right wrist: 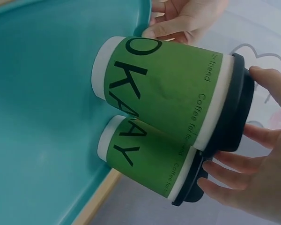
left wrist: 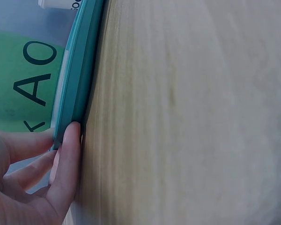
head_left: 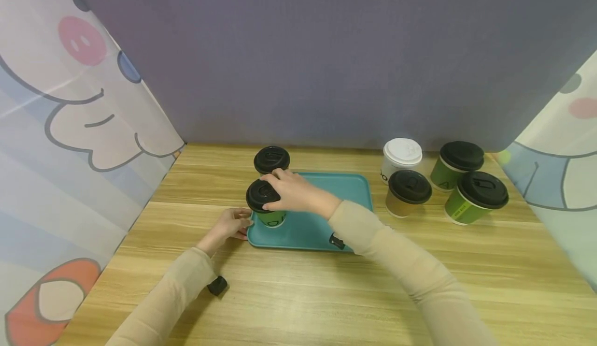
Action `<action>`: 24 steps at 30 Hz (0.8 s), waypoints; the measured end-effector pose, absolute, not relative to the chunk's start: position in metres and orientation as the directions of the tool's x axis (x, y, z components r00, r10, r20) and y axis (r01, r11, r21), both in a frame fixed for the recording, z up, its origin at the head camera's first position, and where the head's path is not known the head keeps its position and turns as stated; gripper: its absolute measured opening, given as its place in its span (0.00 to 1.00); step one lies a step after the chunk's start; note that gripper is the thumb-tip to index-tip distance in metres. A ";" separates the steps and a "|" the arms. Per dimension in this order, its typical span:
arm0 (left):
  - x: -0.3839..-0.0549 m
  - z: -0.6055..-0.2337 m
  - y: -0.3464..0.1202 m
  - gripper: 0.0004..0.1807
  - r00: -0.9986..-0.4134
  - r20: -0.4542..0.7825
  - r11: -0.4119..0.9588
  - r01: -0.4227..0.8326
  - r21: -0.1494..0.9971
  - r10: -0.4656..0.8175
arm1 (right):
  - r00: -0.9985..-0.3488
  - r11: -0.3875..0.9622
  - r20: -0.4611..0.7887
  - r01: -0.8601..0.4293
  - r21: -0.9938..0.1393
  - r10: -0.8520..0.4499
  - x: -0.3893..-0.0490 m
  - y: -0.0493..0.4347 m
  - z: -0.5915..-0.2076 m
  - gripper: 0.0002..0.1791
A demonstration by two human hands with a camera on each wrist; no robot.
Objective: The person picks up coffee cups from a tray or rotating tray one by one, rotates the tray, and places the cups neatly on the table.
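Observation:
A teal tray (head_left: 322,227) lies on the wooden table. On its left part stands a green paper coffee cup (head_left: 272,218) with a black lid and large lettering. My right hand (head_left: 298,193) holds this cup by its lid from above, thumb on one side and fingers on the other, as the right wrist view shows. A second green cup (right wrist: 140,157) with a black lid stands close behind the first, mostly hidden by the hand in the head view. My left hand (head_left: 231,222) pinches the tray's left rim near the front corner, thumb above and fingers below.
To the right of the tray stand a white cup (head_left: 402,154) with a white lid, a brown cup (head_left: 407,196) with a black lid, and two black-lidded green cups (head_left: 443,176). A grey panel (head_left: 298,66) closes the back, and printed curtains (head_left: 42,180) hang at the sides.

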State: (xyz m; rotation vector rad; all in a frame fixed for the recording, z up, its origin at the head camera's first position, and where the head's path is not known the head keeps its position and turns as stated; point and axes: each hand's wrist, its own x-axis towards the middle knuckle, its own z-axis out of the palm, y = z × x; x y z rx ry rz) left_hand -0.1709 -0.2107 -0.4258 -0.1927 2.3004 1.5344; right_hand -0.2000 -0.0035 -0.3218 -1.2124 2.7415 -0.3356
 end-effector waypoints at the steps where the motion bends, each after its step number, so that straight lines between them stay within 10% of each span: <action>1: -0.171 -0.426 -0.211 0.23 -0.923 -0.374 0.398 -0.311 0.863 0.089 | -0.672 0.656 -0.028 -0.712 -0.249 -0.740 -0.200 -0.004 -0.322 0.37; 24: -0.170 -0.426 -0.213 0.23 -0.924 -0.372 0.396 -0.308 0.865 0.092 | -0.685 0.674 -0.059 -0.693 -0.254 -0.726 -0.202 -0.026 -0.332 0.46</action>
